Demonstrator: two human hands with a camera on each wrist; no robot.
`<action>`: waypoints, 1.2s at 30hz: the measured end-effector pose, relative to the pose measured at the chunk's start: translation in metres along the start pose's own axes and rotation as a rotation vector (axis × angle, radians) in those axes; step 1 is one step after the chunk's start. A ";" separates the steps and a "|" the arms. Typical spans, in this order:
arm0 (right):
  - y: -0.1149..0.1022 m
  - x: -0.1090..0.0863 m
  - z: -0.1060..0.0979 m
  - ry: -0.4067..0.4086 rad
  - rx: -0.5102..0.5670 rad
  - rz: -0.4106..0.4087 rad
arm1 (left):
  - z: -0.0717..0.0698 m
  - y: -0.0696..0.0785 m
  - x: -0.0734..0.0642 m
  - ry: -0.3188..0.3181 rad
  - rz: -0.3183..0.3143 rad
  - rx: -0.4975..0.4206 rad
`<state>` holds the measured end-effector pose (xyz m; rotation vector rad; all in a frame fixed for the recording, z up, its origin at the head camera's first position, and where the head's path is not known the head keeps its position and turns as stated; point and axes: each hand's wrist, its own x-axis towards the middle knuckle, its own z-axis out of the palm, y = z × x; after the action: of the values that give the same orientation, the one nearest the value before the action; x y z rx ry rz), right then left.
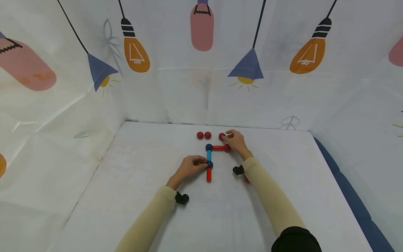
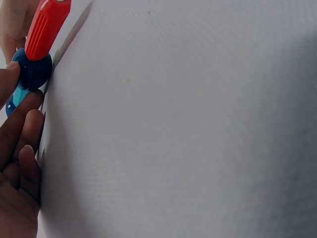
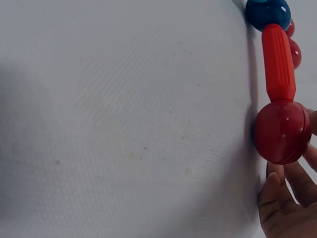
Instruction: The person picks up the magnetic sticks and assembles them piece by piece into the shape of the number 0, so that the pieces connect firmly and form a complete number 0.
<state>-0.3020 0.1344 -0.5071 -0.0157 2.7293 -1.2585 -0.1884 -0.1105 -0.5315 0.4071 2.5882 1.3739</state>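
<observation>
So the whole spot is walled in with a creased white backdrop (image 1: 179, 98) printed with blue pendant lamps (image 1: 247, 66) and orange bulbs (image 1: 136, 54), and everything's been set out on a white table (image 1: 151, 147). Toward the middle of its far edge, an angled chain has been laid out: near red rod (image 1: 209, 175), near blue ball (image 1: 209, 164), light-blue rod (image 1: 209, 155), far blue ball (image 1: 209, 147), far red rod (image 1: 218, 147), joined red ball (image 1: 227, 148). The near blue ball is pinched between thumb and finger of the left hand (image 1: 190, 166). Closer to the far edge, a loose red ball (image 1: 221, 136) is met by the bent fingers of the right hand (image 1: 236, 141); whether it's actually gripped can't be told. Two more red balls (image 1: 204, 135) are lined up to its left.

Honestly, the loose balls could be sent rolling by one clumsy nudge, the joined red ball could be knocked by that overreaching right hand, and a red piece (image 1: 247, 180) partly hidden under the right sleeve (image 1: 267, 192) might get dragged.

Glossy plastic-looking spheres, a seam on the joined one, ridged rods, faintly woven-looking tabletop.
</observation>
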 end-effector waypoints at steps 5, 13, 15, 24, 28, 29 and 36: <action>0.001 0.001 0.001 -0.009 -0.025 -0.004 | 0.001 0.002 0.000 0.003 0.001 0.007; -0.003 0.000 0.000 -0.022 -0.045 -0.011 | 0.000 0.002 0.000 0.001 -0.005 0.006; -0.004 0.001 0.000 -0.026 -0.043 -0.008 | 0.000 0.001 0.000 0.002 -0.009 0.006; -0.001 0.002 0.002 -0.037 -0.070 -0.017 | 0.001 0.003 -0.001 0.005 0.003 0.001; 0.000 0.002 0.003 -0.032 -0.063 -0.051 | 0.002 0.005 -0.001 0.005 0.000 0.003; 0.000 0.002 0.003 -0.030 -0.058 -0.063 | 0.002 0.005 -0.001 0.006 -0.003 0.005; -0.008 -0.004 0.004 -0.021 -0.041 -0.143 | 0.001 0.004 -0.002 0.008 -0.025 0.015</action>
<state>-0.2981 0.1263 -0.5031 -0.2309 2.7784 -1.2289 -0.1855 -0.1081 -0.5282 0.3716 2.6021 1.3518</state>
